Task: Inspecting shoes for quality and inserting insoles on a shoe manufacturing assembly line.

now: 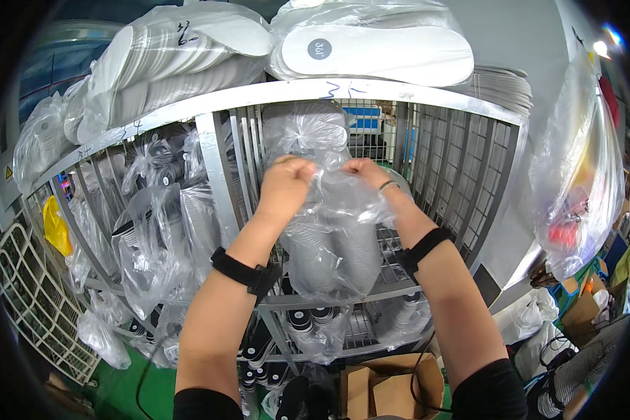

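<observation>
A clear plastic bag (343, 192) full of stacked grey insoles (336, 252) sits on a shelf of the metal rack in front of me. My left hand (287, 183) is closed on the bag's gathered upper film, thumb and fingers pinched together. On the other side, my right hand (371, 175) pinches the film with bent fingers, a ring-like band at its wrist. Film is spread between the two hands. Just behind them lies another knotted bag (304, 129) of insoles. How far the film's mouth is open I cannot make out.
Bags of white insoles (378, 52) lie along the top of the rack (210, 168). More bagged insoles (150, 231) fill the left compartment. An open cardboard box (392, 385) stands below. At right hangs a large clear bag (577, 168); a white wire frame (42, 301) leans left.
</observation>
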Demonstrator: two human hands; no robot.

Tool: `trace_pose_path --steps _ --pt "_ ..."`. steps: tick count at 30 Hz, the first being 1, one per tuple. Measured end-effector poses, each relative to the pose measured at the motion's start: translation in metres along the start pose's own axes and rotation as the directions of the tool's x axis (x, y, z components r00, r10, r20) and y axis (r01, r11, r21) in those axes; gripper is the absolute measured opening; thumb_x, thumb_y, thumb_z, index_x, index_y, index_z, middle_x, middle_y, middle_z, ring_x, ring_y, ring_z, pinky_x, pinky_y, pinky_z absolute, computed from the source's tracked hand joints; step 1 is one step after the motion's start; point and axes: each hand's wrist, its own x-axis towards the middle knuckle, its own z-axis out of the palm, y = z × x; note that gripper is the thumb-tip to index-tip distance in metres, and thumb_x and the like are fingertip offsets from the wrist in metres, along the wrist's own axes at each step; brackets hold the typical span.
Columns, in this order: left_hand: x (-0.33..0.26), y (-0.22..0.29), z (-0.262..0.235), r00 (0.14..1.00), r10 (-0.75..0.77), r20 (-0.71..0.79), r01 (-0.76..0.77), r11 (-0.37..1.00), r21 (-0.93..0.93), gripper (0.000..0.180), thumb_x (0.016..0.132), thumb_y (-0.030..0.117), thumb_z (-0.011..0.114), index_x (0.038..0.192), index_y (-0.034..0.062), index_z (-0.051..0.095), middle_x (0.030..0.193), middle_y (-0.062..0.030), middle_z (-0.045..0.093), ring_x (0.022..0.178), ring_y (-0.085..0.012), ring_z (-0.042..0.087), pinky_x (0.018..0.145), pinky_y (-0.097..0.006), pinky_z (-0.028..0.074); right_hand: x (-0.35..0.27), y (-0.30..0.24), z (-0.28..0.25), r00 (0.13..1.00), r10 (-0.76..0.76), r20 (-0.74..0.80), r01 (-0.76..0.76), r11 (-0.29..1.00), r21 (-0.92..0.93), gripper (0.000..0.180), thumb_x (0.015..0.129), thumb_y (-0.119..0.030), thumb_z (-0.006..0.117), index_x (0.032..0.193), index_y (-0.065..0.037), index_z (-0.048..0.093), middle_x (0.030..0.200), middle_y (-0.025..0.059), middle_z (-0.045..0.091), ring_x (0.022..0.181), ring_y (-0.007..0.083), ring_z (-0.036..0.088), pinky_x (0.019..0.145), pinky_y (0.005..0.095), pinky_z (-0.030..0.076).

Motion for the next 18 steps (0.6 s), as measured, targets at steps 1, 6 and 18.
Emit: trace_pose_path --steps 1,6,18 --pt "-0.002 -0.003 0.000 0.986 -0.005 -0.167 -0.039 0.965 -0.258 0.025 0.083 0.021 0.053 0.083 -0.0028 0.059 0.078 -0.0052 0.059 0.070 -0.0122 0.054 0.065 -0.025 0.042 0.001 0.001 0.000 1.000 -0.007 0.002 0.007 1.000 -0.028 0.017 0.075 -0.011 0.054 0.087 -0.002 0.062 0.082 0.0060 0.063 0.079 0.0149 0.058 0.073 0.0267 0.044" --pt "-0.020 -0.012 -0.003 0.958 -0.182 -0.220 -0.015 0.738 -0.675 0.023 0.088 0.023 0.048 0.090 0.0011 0.057 0.076 -0.0033 0.058 0.063 -0.0092 0.049 0.061 -0.022 0.041 0.004 0.004 -0.003 0.821 0.121 -0.558 -0.076 0.992 0.103 0.025 0.070 -0.011 0.055 0.090 0.003 0.059 0.084 0.0165 0.062 0.076 0.0236 0.059 0.068 0.0317 0.045" --pt "-0.010 0.013 -0.042 0.821 -0.189 0.539 0.225 0.974 -0.001 0.027 0.079 0.024 0.059 0.084 -0.0024 0.058 0.072 -0.0058 0.059 0.064 -0.0090 0.054 0.055 -0.022 0.041 0.002 -0.021 0.007 0.979 -0.042 0.202 0.050 0.998 -0.033 0.046 0.072 0.000 0.059 0.117 -0.008 0.048 0.101 0.0066 0.054 0.092 0.0151 0.052 0.081 0.0262 0.041"
